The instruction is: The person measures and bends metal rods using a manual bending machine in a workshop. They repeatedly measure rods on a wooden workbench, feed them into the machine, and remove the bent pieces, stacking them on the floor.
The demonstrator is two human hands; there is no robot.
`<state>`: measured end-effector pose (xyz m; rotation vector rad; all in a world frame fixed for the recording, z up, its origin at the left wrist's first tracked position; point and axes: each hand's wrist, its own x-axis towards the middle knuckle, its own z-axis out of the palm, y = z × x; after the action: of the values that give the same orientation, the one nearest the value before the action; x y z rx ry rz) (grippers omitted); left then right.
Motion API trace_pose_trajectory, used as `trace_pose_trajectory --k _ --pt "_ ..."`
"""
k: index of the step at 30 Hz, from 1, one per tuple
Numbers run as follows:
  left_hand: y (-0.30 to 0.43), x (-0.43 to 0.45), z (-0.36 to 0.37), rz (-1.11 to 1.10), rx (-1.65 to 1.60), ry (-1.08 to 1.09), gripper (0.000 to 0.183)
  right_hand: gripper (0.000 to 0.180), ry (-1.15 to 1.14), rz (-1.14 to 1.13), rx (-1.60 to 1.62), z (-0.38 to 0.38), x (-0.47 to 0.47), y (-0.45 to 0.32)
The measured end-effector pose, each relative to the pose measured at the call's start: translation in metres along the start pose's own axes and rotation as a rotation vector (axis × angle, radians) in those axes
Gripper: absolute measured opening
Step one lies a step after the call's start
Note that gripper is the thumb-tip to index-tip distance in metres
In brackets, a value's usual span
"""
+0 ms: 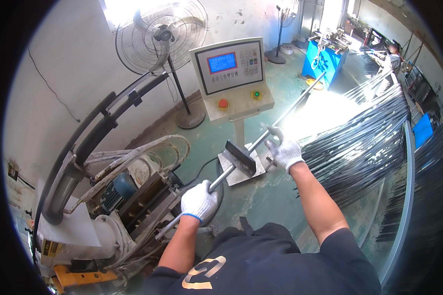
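Observation:
A long, straight metal tube [295, 104] slants across the view from lower left to upper right. My left hand [200, 201], in a white knit glove, is wrapped around its lower part. Alongside the tube farther up, my gloved right hand [286, 150] has its thumb and fingers spread; whether the fingertips touch the tube is hard to tell. Between my hands the tube crosses a dark block-like piece [240, 158]. Below that piece lies a pale square base plate [233, 177] on the green floor.
A control console [232, 70] with a lit screen and red and green buttons stands ahead. Machinery with a motor [118, 191] and hoses [133, 151] fills the left, near a pedestal fan [164, 35]. Thin dark rods [361, 143] hang over a rack at right. Another person [391, 62] is farther back.

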<state>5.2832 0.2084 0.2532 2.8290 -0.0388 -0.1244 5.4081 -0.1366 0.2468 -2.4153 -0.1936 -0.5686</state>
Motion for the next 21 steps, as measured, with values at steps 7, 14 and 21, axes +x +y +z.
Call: trace_pose_trajectory --k 7,14,21 --pt "0.023 0.013 -0.016 -0.213 0.038 -0.115 0.032 0.056 -0.116 -0.075 -0.123 0.049 0.126 0.059" --pt "0.029 0.024 0.001 -0.459 0.106 -0.070 0.028 0.083 0.112 -0.325 -0.054 0.011 0.317 0.063" --pt "0.044 0.033 0.002 -0.581 0.114 -0.053 0.027 0.123 -0.094 -0.497 -0.443 -0.007 0.470 0.065"
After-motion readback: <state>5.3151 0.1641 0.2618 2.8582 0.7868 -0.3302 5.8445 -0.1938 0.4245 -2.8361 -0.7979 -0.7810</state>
